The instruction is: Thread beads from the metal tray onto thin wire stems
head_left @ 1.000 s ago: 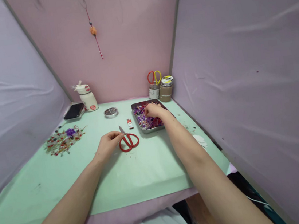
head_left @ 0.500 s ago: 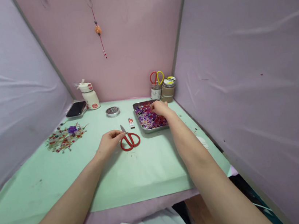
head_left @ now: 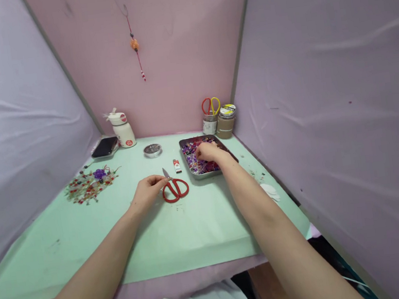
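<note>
In the head view my right hand (head_left: 207, 152) reaches into a metal tray (head_left: 206, 175) of purple, red and clear beads (head_left: 196, 162). Its fingers are bent downward and pinched together among the beads; whatever is between them is too small to name. My left hand (head_left: 151, 186) is closed in a pinch beside the red-handled scissors (head_left: 176, 190), its fingertips by the scissors' pivot. What those fingers grip, if anything, cannot be made out. The scissors lie on the green cloth, blades pointing away from me.
A red-and-white lighter (head_left: 176, 166) and a round clear case (head_left: 152, 150) lie left of the tray. Beaded strands (head_left: 90, 186) spread at left, near a phone (head_left: 105, 147) and white bottle (head_left: 123, 131). Behind the tray stand a scissors holder (head_left: 210, 124) and a jar (head_left: 226, 125).
My right hand has shifted left and slightly nearer within the bead tray. My left hand keeps its place by the scissors. The whole view has tilted a little.
</note>
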The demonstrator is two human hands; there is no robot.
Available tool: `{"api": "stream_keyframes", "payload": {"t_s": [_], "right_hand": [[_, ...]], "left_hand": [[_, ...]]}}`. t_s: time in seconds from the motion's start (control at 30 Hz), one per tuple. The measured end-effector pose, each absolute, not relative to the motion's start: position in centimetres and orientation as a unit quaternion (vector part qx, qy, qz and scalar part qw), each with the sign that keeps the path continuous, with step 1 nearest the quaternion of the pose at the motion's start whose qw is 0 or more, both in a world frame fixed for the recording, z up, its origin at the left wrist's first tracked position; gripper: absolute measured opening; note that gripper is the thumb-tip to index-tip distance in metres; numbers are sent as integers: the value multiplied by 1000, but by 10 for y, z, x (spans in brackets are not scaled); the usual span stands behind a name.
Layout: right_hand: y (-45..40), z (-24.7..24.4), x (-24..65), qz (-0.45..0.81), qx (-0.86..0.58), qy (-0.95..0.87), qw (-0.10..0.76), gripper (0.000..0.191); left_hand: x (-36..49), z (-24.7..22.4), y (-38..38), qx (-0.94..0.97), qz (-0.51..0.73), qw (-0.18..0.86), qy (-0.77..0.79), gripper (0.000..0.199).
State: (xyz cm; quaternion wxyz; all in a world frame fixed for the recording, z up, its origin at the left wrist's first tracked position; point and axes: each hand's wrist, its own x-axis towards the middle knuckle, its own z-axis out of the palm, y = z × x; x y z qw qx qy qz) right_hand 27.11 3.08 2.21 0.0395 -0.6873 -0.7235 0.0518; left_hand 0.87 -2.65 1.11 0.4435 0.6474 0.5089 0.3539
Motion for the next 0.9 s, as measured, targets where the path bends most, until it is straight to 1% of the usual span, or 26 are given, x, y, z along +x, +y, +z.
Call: {"api": "stream_keyframes", "payload": {"t_s": [0.27,0.53,0.7,0.8,0.9], "right_hand": [[27,20,261,42,-701,-712,8,17],[25,20,261,59,-704,-708,6,14],[25,22,266,51,-697,-715,36,18],[27,22,272,35,-691,-719,62,23],[29,20,280,21,-693,-715,90,23]], "left_hand": [[9,12,-27,648,353,445,508,37],[8,9,-26,644,353,444,513,39],[7,8,-25,650,351,441,511,34],[7,9,-26,646,355,445,509,34],[8,8,-26,641,362,450,506,35]]}}
